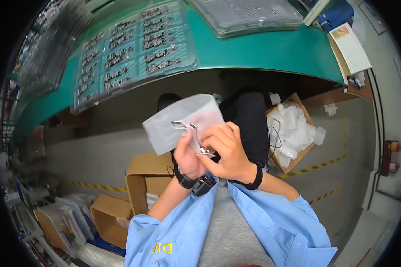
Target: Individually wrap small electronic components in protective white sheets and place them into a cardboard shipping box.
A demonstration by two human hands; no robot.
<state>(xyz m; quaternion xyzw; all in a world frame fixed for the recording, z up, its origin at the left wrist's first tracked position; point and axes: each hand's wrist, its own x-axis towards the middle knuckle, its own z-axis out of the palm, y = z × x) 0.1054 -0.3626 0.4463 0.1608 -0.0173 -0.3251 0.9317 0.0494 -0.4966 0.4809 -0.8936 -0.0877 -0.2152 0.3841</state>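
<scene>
Above my lap, a translucent white sheet or bag (162, 127) hangs between my hands and the green table. My left hand (189, 158) is closed with its thumb raised against a small silver-and-white part (178, 125) in front of the sheet. Another small metal piece (194, 126) lies close to that thumb. The fingers of my right hand (229, 149) are pinched around a tiny metal part (204, 150), near my left fingers. Exactly how these small parts join, if they do, is too fine to make out.
A clear compartment tray (195, 62) full of small metal parts lies on the green table (263, 53). Stacked clear trays (249, 18) sit at the back. A carton of white wrappings (294, 129) stands right; open cardboard boxes (109, 222) stand lower left.
</scene>
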